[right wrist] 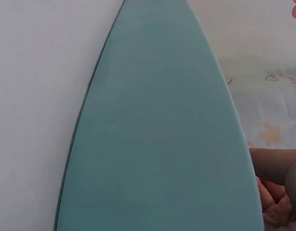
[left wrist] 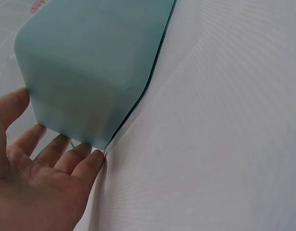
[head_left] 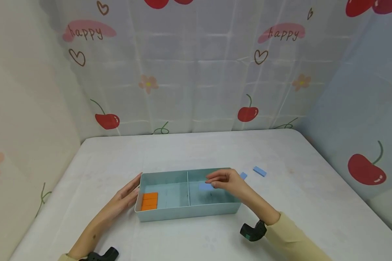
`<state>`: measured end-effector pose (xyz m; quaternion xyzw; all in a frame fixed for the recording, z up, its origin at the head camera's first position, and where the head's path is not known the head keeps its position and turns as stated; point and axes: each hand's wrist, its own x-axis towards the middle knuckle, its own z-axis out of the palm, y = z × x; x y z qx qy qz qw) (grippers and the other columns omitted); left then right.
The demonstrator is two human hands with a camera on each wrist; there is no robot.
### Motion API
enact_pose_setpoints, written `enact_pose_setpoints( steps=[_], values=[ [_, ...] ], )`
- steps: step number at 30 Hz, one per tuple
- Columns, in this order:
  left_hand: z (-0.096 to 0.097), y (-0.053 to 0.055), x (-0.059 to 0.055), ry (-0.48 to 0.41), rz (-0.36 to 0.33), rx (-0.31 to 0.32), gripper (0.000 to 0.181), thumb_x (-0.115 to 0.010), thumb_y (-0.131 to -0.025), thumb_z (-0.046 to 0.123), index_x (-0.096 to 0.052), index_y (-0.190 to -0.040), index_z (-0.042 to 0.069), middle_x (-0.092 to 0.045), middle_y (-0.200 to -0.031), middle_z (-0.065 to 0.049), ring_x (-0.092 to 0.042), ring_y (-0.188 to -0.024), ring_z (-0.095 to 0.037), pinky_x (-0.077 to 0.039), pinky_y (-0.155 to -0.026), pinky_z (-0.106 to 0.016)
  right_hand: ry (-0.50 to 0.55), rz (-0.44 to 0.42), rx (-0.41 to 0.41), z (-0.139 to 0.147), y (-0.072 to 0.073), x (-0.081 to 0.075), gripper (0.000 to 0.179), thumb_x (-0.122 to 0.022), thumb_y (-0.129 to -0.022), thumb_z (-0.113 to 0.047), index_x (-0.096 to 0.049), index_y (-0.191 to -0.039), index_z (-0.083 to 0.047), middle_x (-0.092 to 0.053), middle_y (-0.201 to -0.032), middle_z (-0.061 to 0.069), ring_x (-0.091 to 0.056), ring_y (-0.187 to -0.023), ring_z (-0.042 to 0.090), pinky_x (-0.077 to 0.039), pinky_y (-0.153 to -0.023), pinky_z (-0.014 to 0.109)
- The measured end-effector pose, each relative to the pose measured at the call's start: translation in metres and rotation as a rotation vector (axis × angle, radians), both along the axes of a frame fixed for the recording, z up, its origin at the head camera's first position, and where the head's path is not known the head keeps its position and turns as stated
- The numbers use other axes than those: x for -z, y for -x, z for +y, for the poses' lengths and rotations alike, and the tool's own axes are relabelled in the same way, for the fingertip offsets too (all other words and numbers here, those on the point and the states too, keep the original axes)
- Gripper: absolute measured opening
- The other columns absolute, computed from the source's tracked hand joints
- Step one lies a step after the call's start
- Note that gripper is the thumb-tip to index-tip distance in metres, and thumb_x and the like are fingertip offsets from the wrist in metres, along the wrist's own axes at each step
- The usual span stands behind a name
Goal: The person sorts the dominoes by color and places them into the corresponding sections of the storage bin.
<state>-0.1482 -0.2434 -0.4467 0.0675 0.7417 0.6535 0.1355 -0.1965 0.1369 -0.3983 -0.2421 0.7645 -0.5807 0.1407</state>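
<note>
A pale teal box [head_left: 163, 214] with one divider stands on the table. My left hand [head_left: 126, 197] lies against its left end; the left wrist view shows the fingertips [left wrist: 92, 161] touching that end wall. Over the right compartment hovers my right hand [head_left: 227, 182], its thumb and fingers slightly apart with nothing seen between them. A light blue block [head_left: 205, 186] lies in that compartment, just below the fingertips. Several orange blocks [head_left: 149, 201] sit side by side in the left compartment's near left corner. In the right wrist view, the box wall hides most of the right hand [right wrist: 277, 192].
Two blue pieces lie on the white table [head_left: 189, 239] beyond the box's right end: one blue block [head_left: 259, 171] in full view, another blue block [head_left: 243, 175] partly behind the right hand. A printed curtain [head_left: 196, 72] hangs behind the table's far edge.
</note>
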Motion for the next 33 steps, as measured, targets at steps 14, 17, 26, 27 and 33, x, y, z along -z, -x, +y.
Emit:
enact_pose_setpoints(
  steps=[14,17,26,27,33],
  values=[
    [-0.001,0.001,0.001,-0.01,0.014,0.016,0.058,-0.043,-0.101,0.026,-0.014,-0.152,0.018,-0.009,-0.155,-0.005,-0.01,-0.139,-0.028,-0.021,-0.106,-0.046,-0.188,-0.1,-0.016,-0.023,0.011,0.013,0.018,-0.059,-0.089,0.005,-0.066,-0.106,0.007,-0.069,-0.096,0.013,-0.064,-0.092,0.023,-0.051,-0.083,0.033],
    [-0.001,0.0,0.001,-0.011,0.022,0.025,0.058,-0.042,-0.102,0.024,-0.014,-0.152,0.018,-0.009,-0.155,-0.006,-0.01,-0.138,-0.029,-0.021,-0.106,-0.047,-0.222,-0.109,-0.032,-0.026,0.013,0.015,0.017,-0.059,-0.087,0.008,-0.066,-0.102,0.008,-0.069,-0.092,0.015,-0.065,-0.09,0.024,-0.052,-0.079,0.03],
    [-0.002,0.001,0.001,-0.014,0.01,0.017,0.058,-0.043,-0.101,0.026,-0.015,-0.152,0.019,-0.009,-0.155,-0.004,-0.01,-0.139,-0.028,-0.02,-0.106,-0.048,-0.231,-0.085,-0.113,-0.031,0.013,0.016,0.019,-0.059,-0.086,0.011,-0.063,-0.104,0.013,-0.068,-0.094,0.019,-0.065,-0.092,0.027,-0.053,-0.076,0.029],
    [-0.002,0.001,0.001,-0.014,0.01,0.018,0.058,-0.043,-0.101,0.026,-0.015,-0.152,0.018,-0.009,-0.155,-0.004,-0.01,-0.139,-0.029,-0.02,-0.106,-0.048,-0.234,-0.079,-0.112,-0.031,0.012,0.015,0.019,-0.059,-0.086,0.01,-0.063,-0.105,0.013,-0.068,-0.094,0.019,-0.065,-0.092,0.027,-0.053,-0.077,0.029],
    [-0.002,0.001,0.002,-0.014,0.008,0.019,0.058,-0.043,-0.101,0.027,-0.015,-0.152,0.019,-0.009,-0.155,-0.004,-0.01,-0.139,-0.028,-0.02,-0.106,-0.047,-0.247,-0.048,-0.089,-0.03,0.011,0.015,0.019,-0.058,-0.088,0.008,-0.064,-0.105,0.012,-0.068,-0.094,0.017,-0.065,-0.091,0.025,-0.053,-0.075,0.031]
  ],
)
